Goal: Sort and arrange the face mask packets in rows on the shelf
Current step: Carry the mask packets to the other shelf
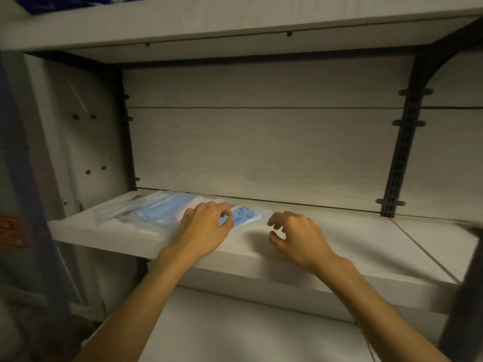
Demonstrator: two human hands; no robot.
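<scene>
Clear plastic packets of light blue face masks (159, 209) lie flat on the left part of the pale wooden shelf (339, 239). A smaller packet with a blue patterned mask (245, 216) lies just right of them. My left hand (203, 227) rests on the shelf with its fingertips touching the patterned packet's left edge; whether it grips the packet is unclear. My right hand (295, 236) hovers to the right of that packet, fingers curled and apart, holding nothing.
A dark slotted metal upright (402, 152) stands at the back right. Another shelf board (235, 19) runs overhead. A lower shelf (248, 330) sits below my forearms. A dark edge (467, 283) intrudes at the far right.
</scene>
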